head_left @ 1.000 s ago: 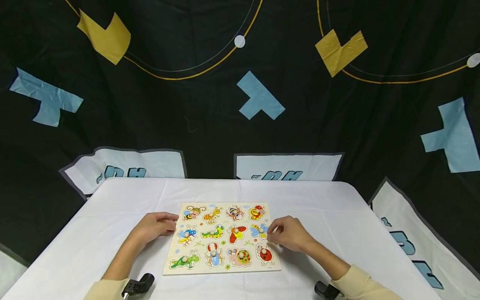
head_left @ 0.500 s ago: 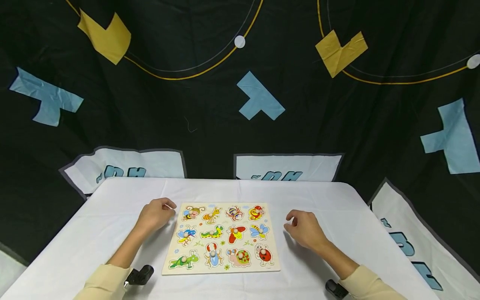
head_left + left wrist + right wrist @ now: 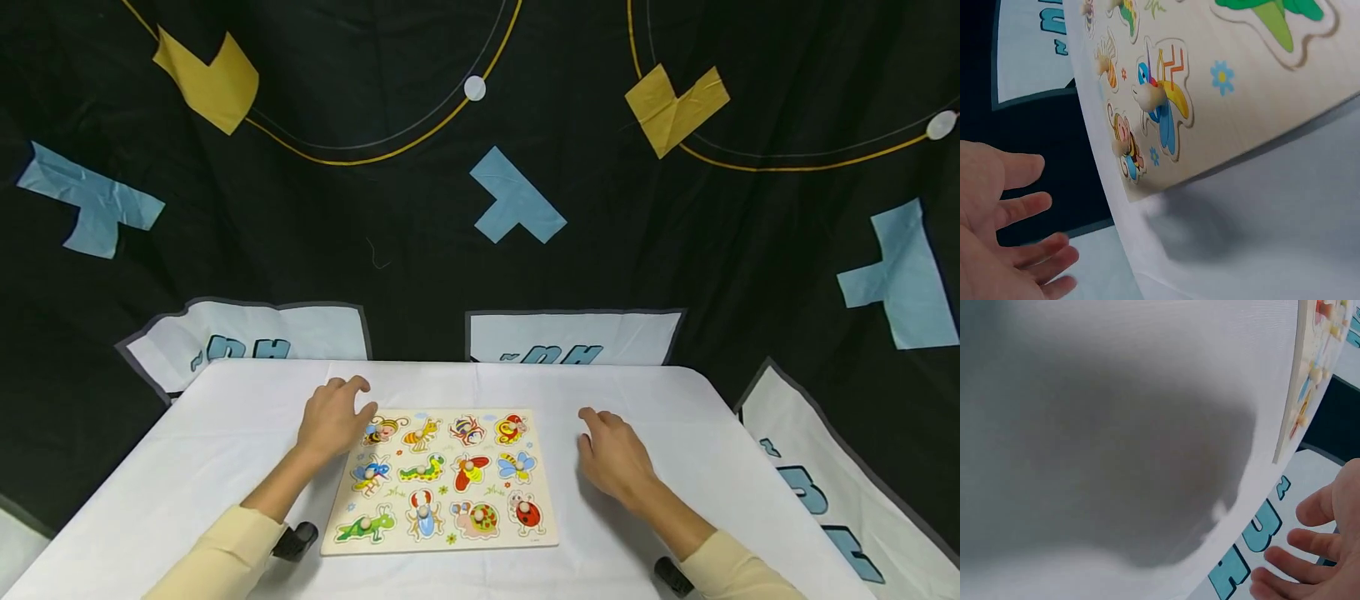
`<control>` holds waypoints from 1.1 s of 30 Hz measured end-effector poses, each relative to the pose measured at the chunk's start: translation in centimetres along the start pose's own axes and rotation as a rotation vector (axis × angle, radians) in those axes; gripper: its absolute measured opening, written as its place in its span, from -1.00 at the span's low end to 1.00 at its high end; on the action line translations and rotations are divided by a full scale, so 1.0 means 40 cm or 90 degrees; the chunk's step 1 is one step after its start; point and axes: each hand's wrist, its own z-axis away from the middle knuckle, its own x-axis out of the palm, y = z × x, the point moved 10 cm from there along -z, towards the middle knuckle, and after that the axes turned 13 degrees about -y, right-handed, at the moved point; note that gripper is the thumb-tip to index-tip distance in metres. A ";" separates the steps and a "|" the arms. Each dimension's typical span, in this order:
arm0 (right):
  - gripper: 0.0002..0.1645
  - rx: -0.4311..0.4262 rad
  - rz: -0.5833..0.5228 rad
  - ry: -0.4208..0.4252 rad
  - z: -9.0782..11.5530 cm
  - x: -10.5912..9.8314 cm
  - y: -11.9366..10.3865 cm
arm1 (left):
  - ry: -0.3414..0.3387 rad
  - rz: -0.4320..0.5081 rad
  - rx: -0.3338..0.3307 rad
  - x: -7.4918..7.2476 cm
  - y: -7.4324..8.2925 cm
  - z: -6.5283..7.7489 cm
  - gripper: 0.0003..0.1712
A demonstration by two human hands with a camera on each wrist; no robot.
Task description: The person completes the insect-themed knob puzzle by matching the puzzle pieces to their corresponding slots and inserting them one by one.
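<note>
A wooden peg puzzle board (image 3: 442, 492) lies flat on the white table, its insect pieces seated in their cutouts, each with a small round knob. My left hand (image 3: 333, 419) hovers over the board's far left corner, near the bee piece (image 3: 383, 430); in the left wrist view its fingers (image 3: 1025, 209) are spread and hold nothing. To the right of the board my right hand (image 3: 617, 454) is held above the cloth, apart from the board. The right wrist view shows its fingers (image 3: 1300, 565) loosely extended, with nothing in them.
White cloth covers the table (image 3: 600, 392). A black curtain (image 3: 420, 250) with blue and yellow tape shapes hangs behind it. Black wrist devices (image 3: 296, 542) sit at both cuffs.
My left hand has moved from the board's left edge up and over its far left corner. My right hand has left the board's right edge and drawn away to the right, its fingers straightening.
</note>
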 end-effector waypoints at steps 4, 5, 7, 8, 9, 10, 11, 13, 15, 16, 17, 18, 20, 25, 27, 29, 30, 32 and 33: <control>-0.50 0.013 0.016 -0.015 -0.007 0.005 -0.006 | -0.009 -0.018 0.009 0.006 0.020 -0.002 -0.44; -0.47 0.018 0.020 -0.022 -0.008 0.006 -0.007 | -0.015 -0.022 0.011 0.008 0.024 -0.003 -0.40; -0.43 0.029 0.027 -0.040 -0.011 0.010 -0.007 | -0.029 -0.029 0.011 0.011 0.031 -0.005 -0.33; -0.41 0.038 0.027 -0.051 -0.013 0.013 -0.006 | -0.036 -0.030 0.010 0.013 0.033 -0.005 -0.29; -0.39 0.044 0.025 -0.062 -0.014 0.016 -0.005 | -0.043 -0.034 0.011 0.013 0.036 -0.005 -0.24; -0.38 0.052 0.022 -0.074 -0.015 0.018 -0.003 | -0.053 -0.038 0.011 0.014 0.038 -0.005 -0.21; -0.36 0.059 0.020 -0.084 -0.015 0.021 -0.002 | -0.063 -0.039 0.010 0.015 0.040 -0.005 -0.17; -0.33 0.072 0.016 -0.102 -0.017 0.024 -0.002 | -0.082 -0.047 0.008 0.018 0.042 -0.004 -0.11; -0.30 0.080 0.015 -0.114 -0.018 0.026 -0.003 | -0.099 -0.058 0.006 0.021 0.044 -0.003 -0.08; -0.29 0.083 0.015 -0.119 -0.018 0.026 -0.004 | -0.107 -0.064 0.003 0.024 0.044 -0.002 -0.07; -0.28 0.085 0.015 -0.125 -0.018 0.028 -0.005 | -0.114 -0.070 -0.001 0.026 0.044 -0.001 -0.06; -0.27 0.088 0.013 -0.130 -0.019 0.030 -0.007 | -0.119 -0.077 -0.002 0.028 0.045 0.000 -0.05; -0.26 0.091 0.008 -0.138 -0.019 0.034 -0.008 | -0.133 -0.087 -0.007 0.036 0.045 0.002 -0.03; -0.23 0.101 0.004 -0.137 -0.017 0.039 -0.009 | -0.168 -0.100 -0.018 0.063 0.041 0.010 0.01; -0.22 0.105 0.003 -0.134 -0.016 0.042 -0.007 | -0.178 -0.104 -0.023 0.072 0.039 0.013 0.01; -0.21 0.108 0.000 -0.133 -0.015 0.046 -0.005 | -0.184 -0.106 -0.026 0.078 0.036 0.016 0.01; -0.21 0.110 -0.001 -0.133 -0.014 0.047 -0.004 | -0.186 -0.105 -0.027 0.081 0.035 0.017 0.00; -0.20 0.115 -0.003 -0.133 -0.013 0.049 0.000 | -0.188 -0.104 -0.025 0.086 0.032 0.018 -0.01; -0.20 0.117 -0.003 -0.133 -0.013 0.049 0.002 | -0.186 -0.101 -0.022 0.086 0.032 0.019 -0.01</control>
